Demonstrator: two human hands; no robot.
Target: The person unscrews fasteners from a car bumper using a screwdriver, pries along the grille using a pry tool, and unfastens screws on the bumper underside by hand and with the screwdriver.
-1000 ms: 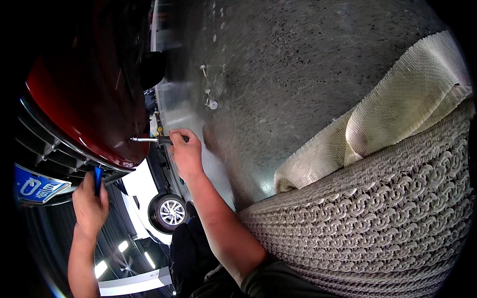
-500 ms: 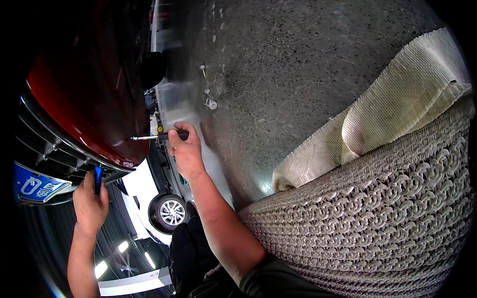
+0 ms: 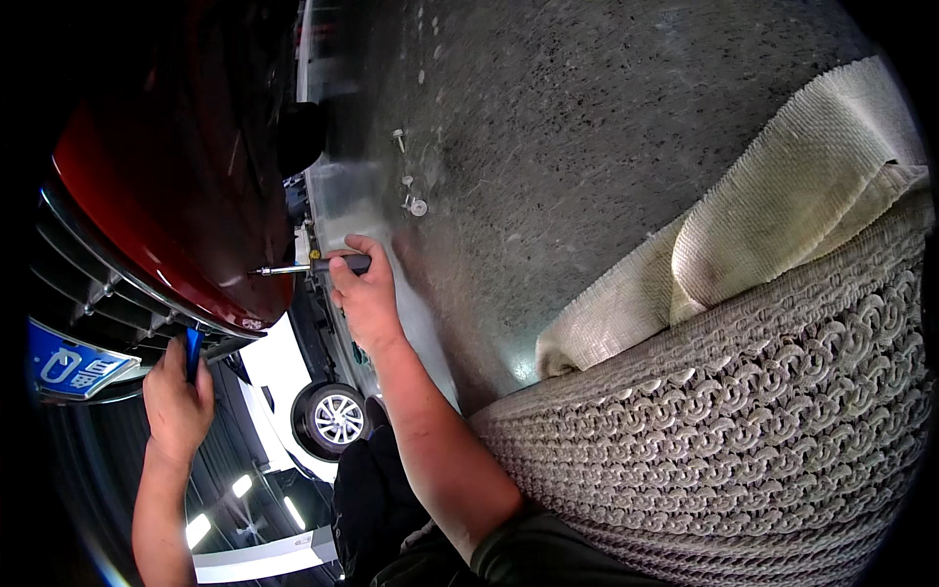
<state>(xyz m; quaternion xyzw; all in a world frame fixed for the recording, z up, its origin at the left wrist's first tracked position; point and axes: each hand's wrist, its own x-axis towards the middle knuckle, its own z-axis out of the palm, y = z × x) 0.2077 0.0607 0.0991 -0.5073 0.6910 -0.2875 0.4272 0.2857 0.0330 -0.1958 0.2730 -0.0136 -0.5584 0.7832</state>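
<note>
Hemmed in by a red car (image 3: 186, 225) at left, backed by a white car (image 3: 274, 357), flanked by grey knitted fabric (image 3: 724, 421). Gripping in the right hand (image 3: 367, 311) a dark-handled, silver-shafted screwdriver (image 3: 328, 265), pointed at the red car; in the left hand (image 3: 178, 403), a blue tool (image 3: 194, 350) at the grille (image 3: 83, 279).

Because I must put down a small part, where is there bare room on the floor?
The widest bare patch is the grey floor between the small metal fasteners and the folded beige strap. It is crowded along the red car's front, where the left hand holds a blue tool and the right hand a screwdriver-like tool.
</note>
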